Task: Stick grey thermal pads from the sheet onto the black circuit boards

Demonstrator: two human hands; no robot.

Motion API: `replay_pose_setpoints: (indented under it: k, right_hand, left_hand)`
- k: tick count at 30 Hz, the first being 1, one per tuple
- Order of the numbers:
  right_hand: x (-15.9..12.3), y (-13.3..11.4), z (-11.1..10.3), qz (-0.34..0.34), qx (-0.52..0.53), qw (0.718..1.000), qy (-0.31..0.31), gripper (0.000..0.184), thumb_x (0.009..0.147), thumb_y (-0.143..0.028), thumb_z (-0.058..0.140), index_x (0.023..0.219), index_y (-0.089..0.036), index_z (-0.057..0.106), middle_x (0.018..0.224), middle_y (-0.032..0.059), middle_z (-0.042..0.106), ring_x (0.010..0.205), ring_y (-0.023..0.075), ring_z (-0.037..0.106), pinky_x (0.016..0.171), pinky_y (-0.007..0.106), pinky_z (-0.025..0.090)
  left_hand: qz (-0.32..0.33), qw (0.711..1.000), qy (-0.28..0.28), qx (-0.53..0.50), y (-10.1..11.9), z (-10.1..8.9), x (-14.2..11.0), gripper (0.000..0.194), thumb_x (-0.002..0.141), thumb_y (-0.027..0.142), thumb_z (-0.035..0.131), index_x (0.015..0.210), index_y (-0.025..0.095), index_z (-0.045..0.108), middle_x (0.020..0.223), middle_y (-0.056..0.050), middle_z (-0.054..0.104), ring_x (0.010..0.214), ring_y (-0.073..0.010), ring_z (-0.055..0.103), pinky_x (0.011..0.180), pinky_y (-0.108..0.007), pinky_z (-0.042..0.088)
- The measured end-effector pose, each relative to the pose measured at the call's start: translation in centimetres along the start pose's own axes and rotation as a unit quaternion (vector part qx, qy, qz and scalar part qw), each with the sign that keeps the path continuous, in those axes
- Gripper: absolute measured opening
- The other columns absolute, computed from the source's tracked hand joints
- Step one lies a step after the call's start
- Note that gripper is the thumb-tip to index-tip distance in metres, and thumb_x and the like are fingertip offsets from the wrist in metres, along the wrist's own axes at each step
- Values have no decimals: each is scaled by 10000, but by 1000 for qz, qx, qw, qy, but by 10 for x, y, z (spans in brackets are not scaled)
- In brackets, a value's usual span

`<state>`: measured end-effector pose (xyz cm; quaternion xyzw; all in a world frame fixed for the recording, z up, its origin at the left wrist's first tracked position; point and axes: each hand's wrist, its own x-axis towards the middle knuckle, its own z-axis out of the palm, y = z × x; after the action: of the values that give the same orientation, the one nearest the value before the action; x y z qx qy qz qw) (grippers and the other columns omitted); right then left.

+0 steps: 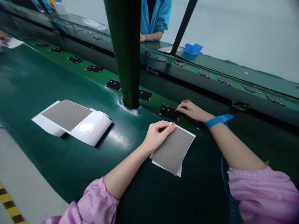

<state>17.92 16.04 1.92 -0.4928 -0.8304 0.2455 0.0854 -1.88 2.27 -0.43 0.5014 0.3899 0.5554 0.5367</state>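
My left hand (159, 134) is closed on the upper left edge of a grey sheet (175, 149) with white backing paper, held over the green mat. A tiny grey piece shows at its thumb tip. Just beyond it, a black circuit board (168, 112) with orange edge tabs lies on the green belt. My right hand (190, 109), with a blue wrist strap (218, 120), has its fingers pinched together at the board's right edge. Whether something small sits between those fingertips, I cannot tell. Farther left on the mat rests a stack of grey and white sheets (70, 115).
A dark green post (127, 56) rises between the mat and the belt. More black boards (94, 68) lie along the belt, and others (224, 80) on a far line. Across stands a person in a blue jacket (161, 15), near a blue bin (193, 49).
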Motion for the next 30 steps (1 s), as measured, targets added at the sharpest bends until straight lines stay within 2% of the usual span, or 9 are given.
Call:
replay_pose_setpoints:
  k: [8, 12, 15, 17, 20, 22, 25, 27, 30]
  right_hand:
    - [-6, 22, -2, -7, 14, 999, -32, 490, 774, -691, 514, 769, -231, 682, 888, 77, 528, 984, 270, 515, 907, 443, 442]
    - [-10, 28, 2, 4, 2, 1000, -7, 455, 764, -656, 557, 746, -212, 657, 850, 70, 508, 872, 241, 539, 837, 427, 480]
    - [-16, 27, 4, 65, 20, 997, 42, 446, 725, -606, 631, 873, -185, 627, 878, 67, 514, 729, 196, 546, 744, 413, 508]
    - [-24, 16, 5, 99, 49, 990, 91, 477, 718, -596, 641, 944, -177, 602, 914, 76, 529, 707, 190, 553, 713, 407, 509]
    - [-41, -16, 7, 62, 80, 985, 140, 447, 780, -628, 554, 886, -200, 624, 949, 89, 559, 775, 211, 559, 693, 382, 491]
    - [-53, -45, 7, 15, 92, 988, 126, 446, 800, -642, 526, 824, -214, 649, 973, 86, 570, 763, 200, 544, 638, 346, 469]
    - [-68, -81, 5, -16, 113, 990, 82, 421, 781, -632, 576, 798, -222, 674, 1002, 76, 560, 702, 165, 516, 580, 315, 438]
    - [-72, -93, 4, -20, 122, 990, 71, 413, 769, -632, 596, 764, -227, 674, 985, 72, 549, 712, 169, 513, 572, 309, 428]
    - [-71, -96, 3, -18, 126, 989, 72, 421, 766, -639, 594, 716, -227, 660, 952, 70, 530, 732, 179, 509, 560, 303, 417]
  left_hand:
    - [-3, 1000, -9, 5, 0, -1, -1, 180, 824, 334, 647, 775, 190, 743, 882, -58, 724, 842, -197, 653, 756, -306, 500]
    - [2, 1000, -11, 6, -3, -2, 0, 187, 825, 346, 650, 785, 191, 746, 872, -58, 722, 833, -198, 654, 751, -308, 504]
    - [2, 1000, -18, 10, -4, -2, 0, 195, 834, 352, 645, 795, 191, 747, 887, -56, 721, 833, -192, 652, 745, -296, 501]
    - [-2, 1000, -17, 15, -3, -2, 0, 201, 838, 355, 640, 798, 188, 746, 890, -56, 720, 830, -189, 651, 733, -287, 497]
    - [-5, 1000, -12, 18, -2, -1, 0, 197, 837, 340, 641, 793, 177, 742, 874, -57, 719, 827, -187, 652, 735, -282, 492]
    - [4, 1000, -16, 16, -3, -1, 0, 184, 831, 325, 648, 795, 172, 742, 875, -60, 721, 834, -186, 654, 750, -282, 491]
    - [23, 1000, -21, 5, -4, -1, 1, 175, 830, 320, 655, 813, 172, 746, 889, -62, 726, 847, -186, 657, 764, -285, 492]
    - [27, 999, -18, 0, -5, -2, 1, 174, 830, 320, 657, 820, 171, 747, 891, -64, 727, 854, -189, 658, 770, -290, 494]
    - [26, 999, -21, -3, -6, -2, 1, 174, 827, 321, 661, 826, 170, 747, 893, -66, 728, 856, -191, 659, 774, -295, 496]
